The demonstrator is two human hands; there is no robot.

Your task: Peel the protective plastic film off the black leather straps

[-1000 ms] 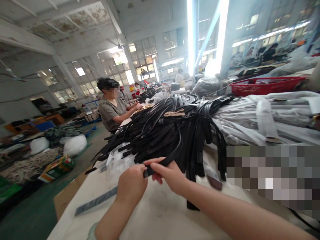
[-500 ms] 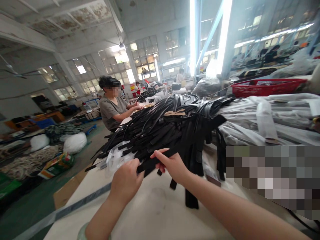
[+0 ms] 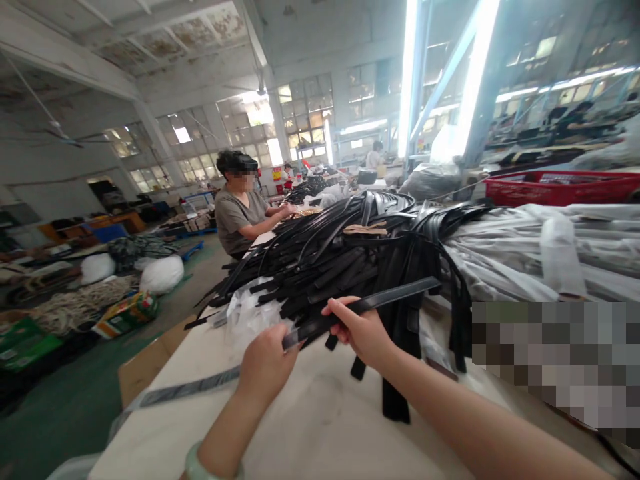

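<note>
A black strap runs between my two hands, its free end slanting up to the right over the pile. My left hand is closed around it at the lower left. With thumb and fingers pinched, my right hand grips the strap farther along. Beyond my left wrist, a greyish band in what looks like clear film lies across the pale tabletop; whether it joins the strap is hidden. Just past my hands lies a large heap of black straps, several ends hanging toward me.
Crumpled clear plastic rests left of the heap. White-wrapped bundles and a red basket are at the right. A co-worker works at the table's far left side. Sacks and boxes stand on the floor.
The strap has turned in my hands, showing a shinier face now where it looked matt before. Both hands keep their hold. The whole view has shifted slightly as my head moved.
</note>
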